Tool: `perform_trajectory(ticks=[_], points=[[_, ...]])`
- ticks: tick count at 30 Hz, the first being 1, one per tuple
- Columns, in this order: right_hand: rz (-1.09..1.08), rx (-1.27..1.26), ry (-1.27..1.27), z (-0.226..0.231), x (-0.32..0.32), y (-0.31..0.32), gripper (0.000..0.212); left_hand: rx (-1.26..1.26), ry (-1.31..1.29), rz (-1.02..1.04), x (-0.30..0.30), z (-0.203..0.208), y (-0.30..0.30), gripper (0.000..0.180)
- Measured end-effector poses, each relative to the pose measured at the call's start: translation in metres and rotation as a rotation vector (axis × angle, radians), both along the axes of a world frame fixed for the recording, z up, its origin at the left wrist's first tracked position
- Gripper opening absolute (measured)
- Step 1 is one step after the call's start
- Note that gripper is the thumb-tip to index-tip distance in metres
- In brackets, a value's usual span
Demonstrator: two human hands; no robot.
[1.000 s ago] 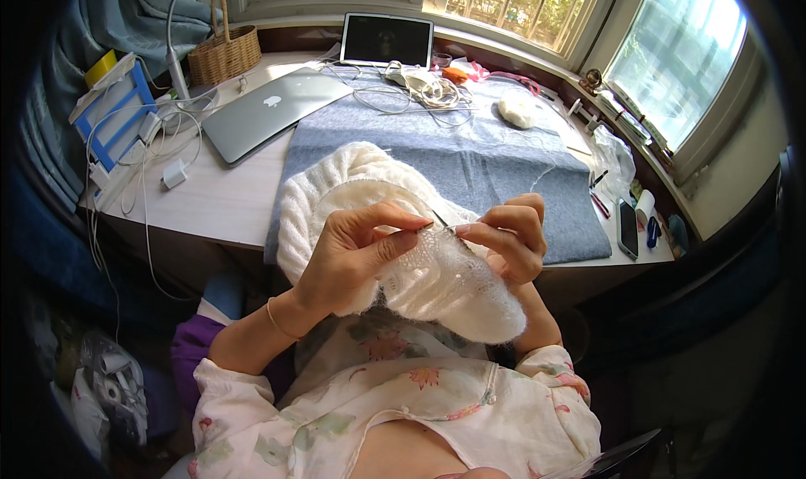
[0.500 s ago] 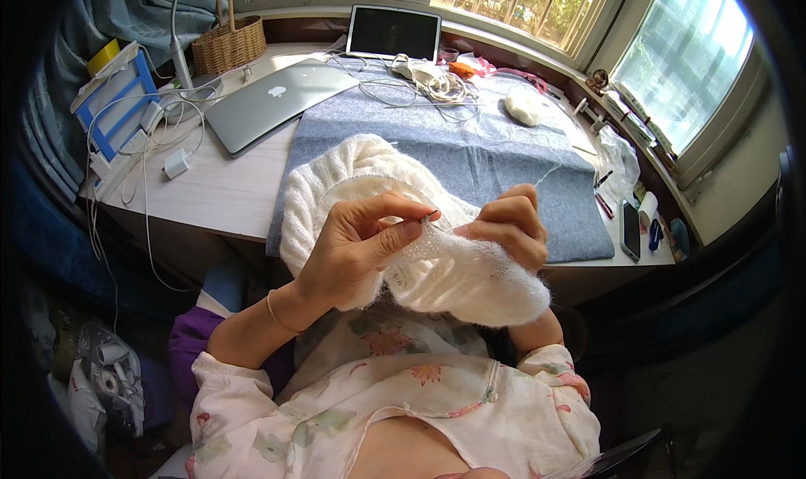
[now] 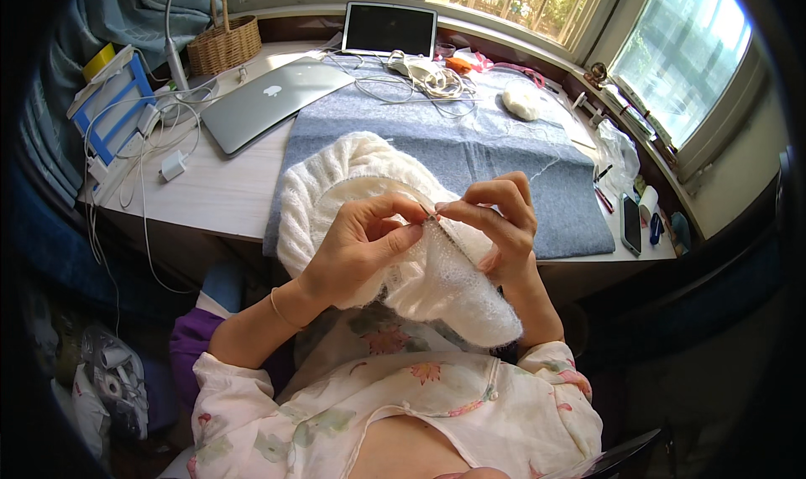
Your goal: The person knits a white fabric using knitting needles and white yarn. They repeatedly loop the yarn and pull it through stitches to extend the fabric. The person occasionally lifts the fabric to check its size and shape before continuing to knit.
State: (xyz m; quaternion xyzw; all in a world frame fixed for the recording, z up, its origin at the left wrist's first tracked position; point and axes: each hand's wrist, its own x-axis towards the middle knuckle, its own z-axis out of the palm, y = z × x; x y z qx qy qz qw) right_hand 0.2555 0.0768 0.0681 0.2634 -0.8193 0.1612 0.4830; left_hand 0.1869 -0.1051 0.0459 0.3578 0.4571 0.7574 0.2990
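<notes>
A fluffy white knitted piece (image 3: 357, 156) hangs from the near edge of the desk over my lap, its nearer end drooping below my hands. My left hand (image 3: 357, 248) pinches the stitches and a knitting needle tip between thumb and fingers. My right hand (image 3: 508, 227) is closed round a thin dark knitting needle (image 3: 457, 242) that slants from the stitches down toward its palm. Its index finger reaches to the needle tips beside my left fingertips. A thin white strand trails across the blue-grey mat toward a white yarn ball (image 3: 521, 101).
The grey felt mat (image 3: 554, 202) covers the desk's middle. Left stand a closed laptop (image 3: 273, 101), wicker basket (image 3: 225, 47) and white charger (image 3: 173, 165). A tablet (image 3: 389, 29) and tangled cables (image 3: 437, 80) are at the back. A phone (image 3: 630, 225) lies right.
My right hand has turned and risen, its index finger now out at the needle tips. The needle along the stitches shows more, and the drooping knitted end has shifted left and down.
</notes>
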Motion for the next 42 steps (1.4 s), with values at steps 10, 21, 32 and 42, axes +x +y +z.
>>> perform_trajectory(ticks=[10, 21, 32, 42], points=[[-0.065, 0.050, 0.081, 0.012, 0.010, -0.008, 0.034, 0.121, -0.126, 0.001, -0.007, 0.003, -0.005, 0.013], [-0.051, -0.120, 0.126, 0.008, 0.008, -0.005, 0.028, 0.039, 0.046, 0.063, 0.003, 0.011, -0.002, 0.017], [0.021, -0.109, 0.074, 0.005, 0.005, -0.007, 0.028, 0.091, -0.028, 0.083, 0.002, 0.010, -0.003, 0.015], [0.265, -0.078, -0.458, 0.000, -0.014, -0.008, 0.051, -0.030, 0.113, 0.009, 0.009, -0.009, 0.007, 0.016]])
